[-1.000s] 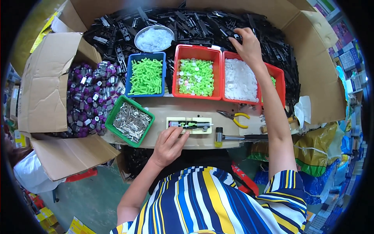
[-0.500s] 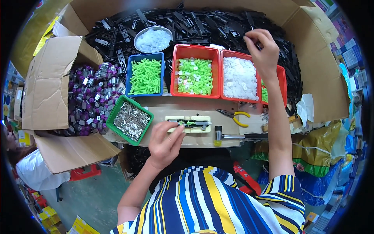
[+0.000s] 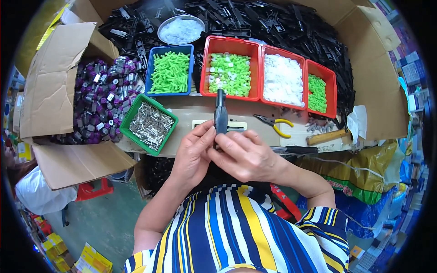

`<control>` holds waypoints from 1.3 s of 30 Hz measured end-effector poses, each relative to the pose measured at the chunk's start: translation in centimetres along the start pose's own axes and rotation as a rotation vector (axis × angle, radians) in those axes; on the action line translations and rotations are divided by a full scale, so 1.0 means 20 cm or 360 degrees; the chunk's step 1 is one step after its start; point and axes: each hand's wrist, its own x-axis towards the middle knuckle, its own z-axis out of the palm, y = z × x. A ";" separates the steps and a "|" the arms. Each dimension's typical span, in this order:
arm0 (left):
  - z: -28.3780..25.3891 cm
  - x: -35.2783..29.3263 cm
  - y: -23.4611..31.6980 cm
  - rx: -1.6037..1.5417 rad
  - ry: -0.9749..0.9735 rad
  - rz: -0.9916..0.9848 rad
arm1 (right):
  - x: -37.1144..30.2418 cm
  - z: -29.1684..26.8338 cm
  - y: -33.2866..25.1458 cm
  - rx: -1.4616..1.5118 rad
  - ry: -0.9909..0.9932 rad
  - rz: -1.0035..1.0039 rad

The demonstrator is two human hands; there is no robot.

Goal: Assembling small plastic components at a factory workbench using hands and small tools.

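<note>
My left hand [image 3: 193, 152] and my right hand [image 3: 248, 157] meet at the middle of the table's near edge. Between them they grip a long, narrow black plastic part [image 3: 221, 116], its far end pointing away from me. The left fingers pinch its near end from the left, and the right fingers press on it from the right. Its lower end is hidden by the fingers. Just beyond the hands lies a cream block [image 3: 236, 124] with a dark slot or piece in it, partly covered by the part and my hands.
Red bins [image 3: 231, 95] of green and white pieces, a blue bin [image 3: 170, 93] and a green tray [image 3: 132, 144] of metal pins surround the work spot. Yellow-handled pliers [image 3: 283, 128] and a black-handled hammer [image 3: 298, 149] lie right. Black parts [image 3: 314, 36] are heaped behind; left, a carton [image 3: 54, 86].
My right hand has come down from above the far right bins to join the left. Both now hold the black part upward over the cream block, where a black piece with green bits lay.
</note>
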 end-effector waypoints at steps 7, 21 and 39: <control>-0.10 -0.03 0.06 0.0853 -0.0183 0.0035 | 0.01 -0.12 0.05 0.0202 -0.0025 0.0042; -0.10 -0.08 0.01 0.1006 0.0036 0.0006 | -0.18 -0.03 0.10 0.0456 -0.0354 0.0397; -0.23 -0.12 0.05 0.2372 0.0471 0.1528 | -0.12 0.17 0.22 0.0515 -0.0521 0.0618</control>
